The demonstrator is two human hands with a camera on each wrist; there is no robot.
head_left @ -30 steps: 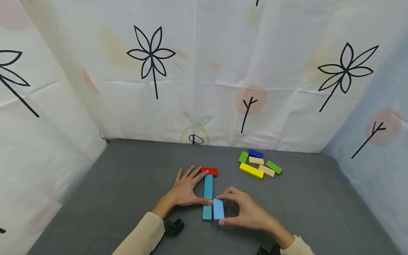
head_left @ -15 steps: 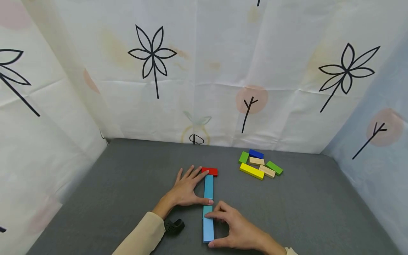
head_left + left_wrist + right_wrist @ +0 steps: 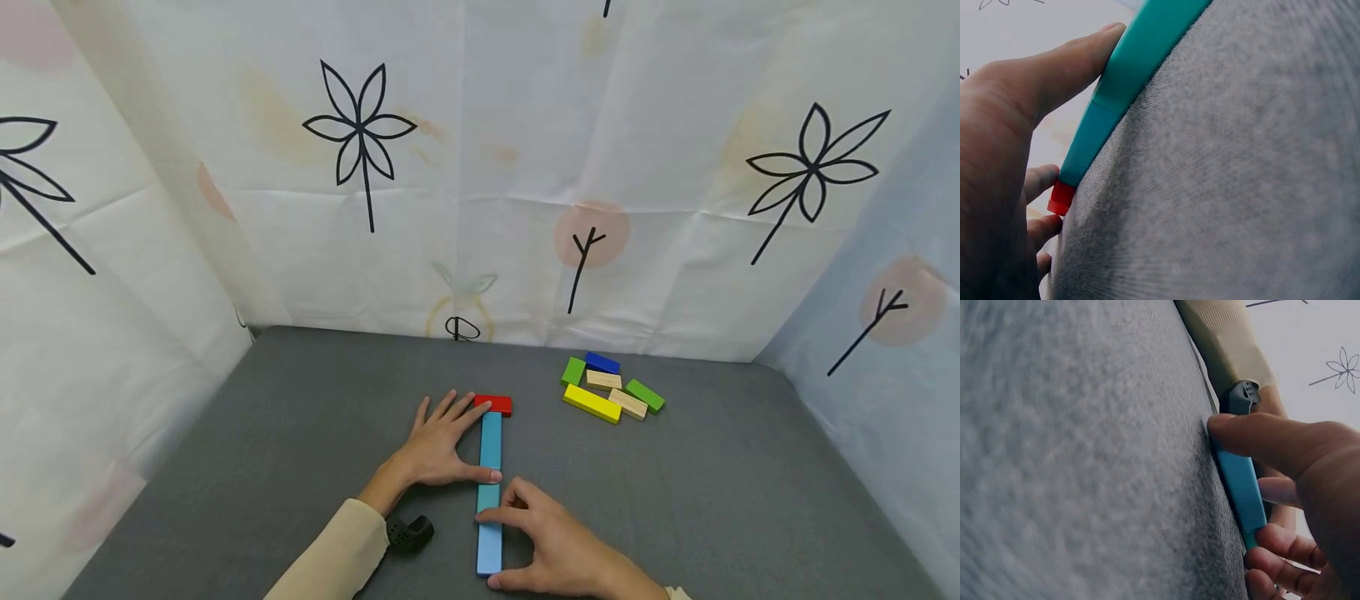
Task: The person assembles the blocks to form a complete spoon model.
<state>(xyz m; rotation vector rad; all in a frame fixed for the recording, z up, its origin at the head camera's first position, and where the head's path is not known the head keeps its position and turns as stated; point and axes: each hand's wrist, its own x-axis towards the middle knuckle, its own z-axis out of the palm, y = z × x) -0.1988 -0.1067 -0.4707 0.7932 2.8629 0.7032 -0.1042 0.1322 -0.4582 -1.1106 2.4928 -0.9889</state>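
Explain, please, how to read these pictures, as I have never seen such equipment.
No machine works here: these are a person's bare left hand and right hand. The wide picture is taken from the head; the close ones, from each wrist. On the gray table, a blue block, a teal block and a light-blue block form a line, with a red block crosswise at its far end. The right hand holds the light-blue block between thumb and finger; the left hand touches this line. Farther right lie six loose blocks.
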